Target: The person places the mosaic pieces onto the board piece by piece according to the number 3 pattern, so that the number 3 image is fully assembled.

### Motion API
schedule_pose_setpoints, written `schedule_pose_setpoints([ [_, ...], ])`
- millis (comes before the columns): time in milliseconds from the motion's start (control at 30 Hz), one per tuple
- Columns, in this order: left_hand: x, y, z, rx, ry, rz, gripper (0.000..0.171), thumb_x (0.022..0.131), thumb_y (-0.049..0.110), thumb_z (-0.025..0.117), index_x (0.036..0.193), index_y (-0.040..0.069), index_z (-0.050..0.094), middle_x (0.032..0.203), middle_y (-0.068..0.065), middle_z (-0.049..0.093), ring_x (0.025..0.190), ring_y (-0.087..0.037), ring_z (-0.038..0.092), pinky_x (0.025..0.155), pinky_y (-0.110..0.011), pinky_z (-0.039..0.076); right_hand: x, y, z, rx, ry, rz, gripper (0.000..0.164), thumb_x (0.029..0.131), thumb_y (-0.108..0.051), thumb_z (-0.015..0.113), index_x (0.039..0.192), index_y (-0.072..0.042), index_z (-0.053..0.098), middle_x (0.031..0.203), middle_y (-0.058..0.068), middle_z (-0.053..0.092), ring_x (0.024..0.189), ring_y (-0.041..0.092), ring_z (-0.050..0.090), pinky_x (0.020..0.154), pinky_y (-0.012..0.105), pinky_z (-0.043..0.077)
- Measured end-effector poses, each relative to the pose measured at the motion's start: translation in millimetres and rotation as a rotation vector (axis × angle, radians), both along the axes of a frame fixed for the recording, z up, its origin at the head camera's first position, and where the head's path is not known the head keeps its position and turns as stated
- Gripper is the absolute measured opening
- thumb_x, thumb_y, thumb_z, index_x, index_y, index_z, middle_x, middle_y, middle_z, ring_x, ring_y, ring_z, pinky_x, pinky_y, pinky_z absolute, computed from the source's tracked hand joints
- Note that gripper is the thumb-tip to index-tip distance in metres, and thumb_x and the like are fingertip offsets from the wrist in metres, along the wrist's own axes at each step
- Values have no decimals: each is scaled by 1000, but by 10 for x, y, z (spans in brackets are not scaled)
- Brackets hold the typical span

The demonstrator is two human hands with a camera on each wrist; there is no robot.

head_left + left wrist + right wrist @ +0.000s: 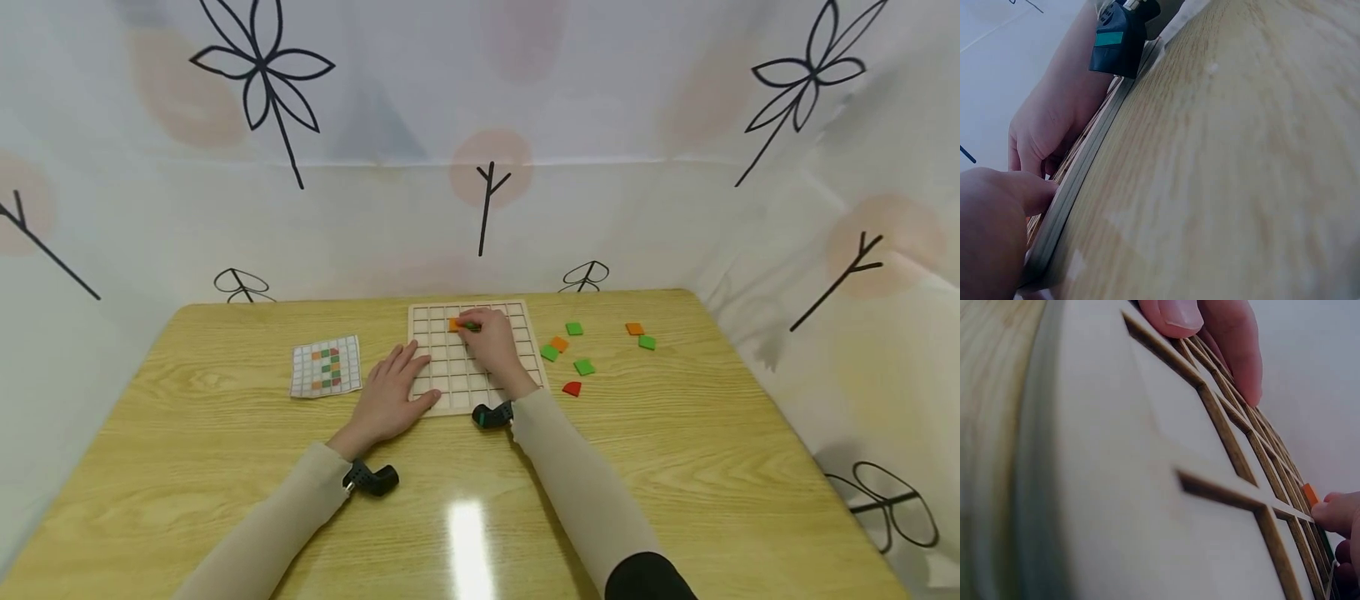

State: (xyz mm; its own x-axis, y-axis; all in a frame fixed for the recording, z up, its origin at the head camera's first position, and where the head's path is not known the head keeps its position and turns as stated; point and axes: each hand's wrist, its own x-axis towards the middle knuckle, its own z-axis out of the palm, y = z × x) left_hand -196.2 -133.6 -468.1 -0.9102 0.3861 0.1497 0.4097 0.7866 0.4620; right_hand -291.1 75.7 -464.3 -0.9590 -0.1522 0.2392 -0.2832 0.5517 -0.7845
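The left hand lies spread on the board; over this board, the right hand pinches, it seems, a green tile, with an orange tile just left of this hand.

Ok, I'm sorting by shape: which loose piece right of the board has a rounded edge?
The red piece, the only one of its colour there; the loose green pieces and orange pieces are straight-sided.

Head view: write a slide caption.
Left hand rests on a gridded board; right hand pinches a green tile.
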Motion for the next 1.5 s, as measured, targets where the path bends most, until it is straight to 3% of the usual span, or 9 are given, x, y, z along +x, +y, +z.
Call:
schedule_pose_setpoints([
  [300,12,0,10,6,11,1,64,99,48,56,150,12,46,163,-12,24,150,-35,17,114,-62,20,36,-9,17,134,4,-21,16,96,-16,69,108,-10,78,128,3,63,125,29,50,105,45,42],
  [867,29,12,36,14,2,7,63,99,47,57,150,12,47,163,-12,23,150,-35,16,114,-62,18,17,-26,20,231,46,-6,22,100,-16,62,117,-10,75,131,5,61,121,27,50,100,42,44],
  [1067,30,15,34,20,4,6,63,98,46,58,150,12,47,163,-12,23,150,-35,16,114,-63,18,2,-4,5,172,51,-2,21,100,-13,62,115,-9,76,128,6,62,120,28,52,101,42,44],
  [1267,9,18,14,10,6,8,63,98,47,57,150,13,46,163,-11,23,150,-34,16,114,-62,18,-40,56,36,-10,-16,-2,24,100,-10,59,119,-8,74,126,8,61,100,25,59,75,37,50],
  [1500,9,3,8,4,8,10,63,98,48,56,150,13,46,163,-10,23,150,-34,16,114,-62,18,-41,225,163,-105,-27,-5,26,100,-8,59,122,-7,72,124,8,64,97,23,59,66,29,47],
])
